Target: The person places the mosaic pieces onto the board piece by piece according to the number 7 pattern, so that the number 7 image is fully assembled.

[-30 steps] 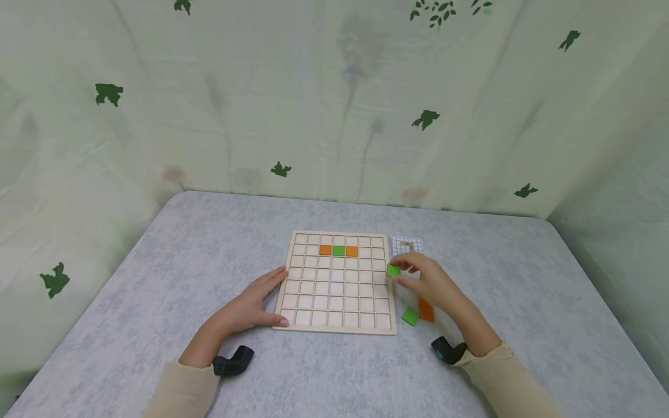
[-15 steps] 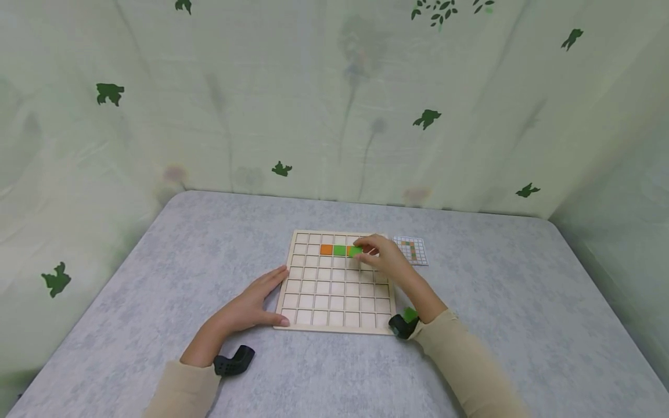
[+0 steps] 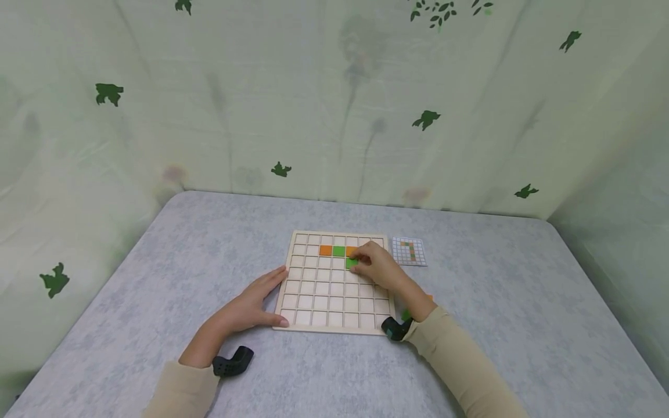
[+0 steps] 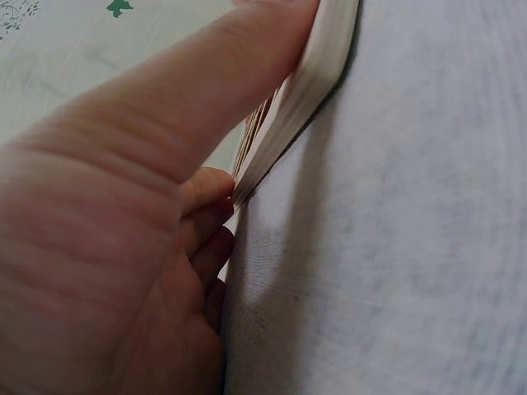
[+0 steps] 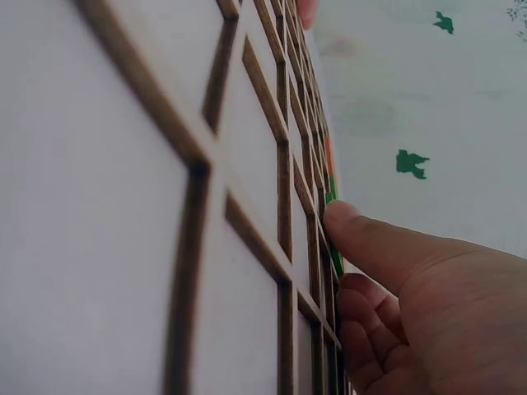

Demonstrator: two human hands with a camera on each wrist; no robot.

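Note:
A wooden grid board (image 3: 334,331) lies on the table; its upper part bears an orange tile (image 3: 326,250), a green tile (image 3: 338,251) and another orange tile (image 3: 352,250) in one row. Just below the right-hand orange one, my right hand (image 3: 380,268) pinches a second green tile (image 3: 351,263) at a cell. In the right wrist view the thumb (image 5: 346,220) touches that tile's edge; whether it lies fully in the cell I cannot tell. My left hand (image 3: 251,305) rests on the board's left side, straight fingers at the edge and thumb (image 4: 206,82) on the near corner.
A small pattern card (image 3: 410,251) with orange and green squares lies right of the board. Partly hidden by the right forearm are a loose green tile (image 3: 406,315) and something orange (image 3: 430,297). A printed curtain (image 3: 334,104) hangs behind the table.
My right hand has carried the green tile leftward from beside the board, over the right-hand orange tile, then down to the cell below it. The left hand stays still.

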